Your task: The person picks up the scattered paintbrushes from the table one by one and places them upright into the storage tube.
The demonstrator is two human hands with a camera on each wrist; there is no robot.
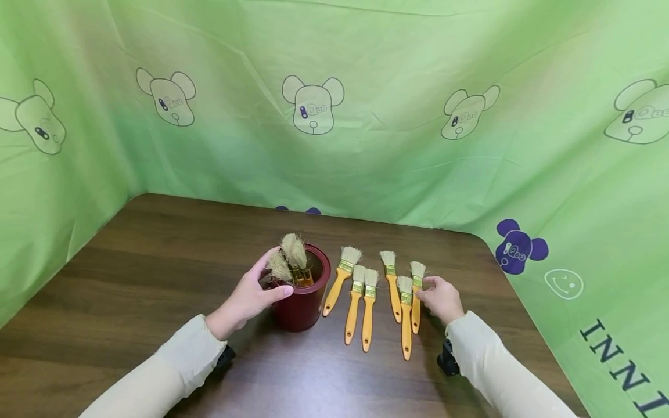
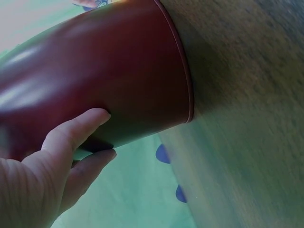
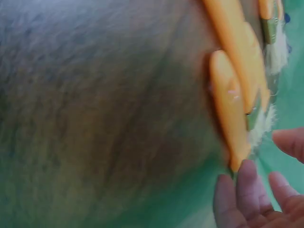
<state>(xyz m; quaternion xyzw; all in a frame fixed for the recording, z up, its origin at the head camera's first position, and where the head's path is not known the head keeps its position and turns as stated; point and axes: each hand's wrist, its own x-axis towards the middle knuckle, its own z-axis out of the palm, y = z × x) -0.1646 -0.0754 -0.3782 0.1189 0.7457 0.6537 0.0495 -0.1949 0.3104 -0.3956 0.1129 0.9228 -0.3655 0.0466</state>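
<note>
My left hand (image 1: 250,297) holds a dark red pot (image 1: 298,313) at its left side, thumb at the rim and the other fingers round the far side. In the left wrist view the fingertips (image 2: 97,115) lie against the pot's smooth wall. Several paintbrushes (image 1: 294,253) stand in the pot, bristles up. At the right, my right hand (image 1: 441,298) reaches the rightmost paintbrush (image 1: 416,316), which lies on the table. Its fingers are spread by that brush's metal band, thumb apart from the fingers in the right wrist view. The orange handle (image 3: 228,102) shows there too.
To the right of the pot lie more paintbrushes with orange handles, among them a left one (image 1: 338,284), a pair side by side (image 1: 368,316) and one nearer the front (image 1: 406,331). The brown wooden table (image 1: 183,255) meets a green printed curtain (image 1: 366,168) at the back and sides.
</note>
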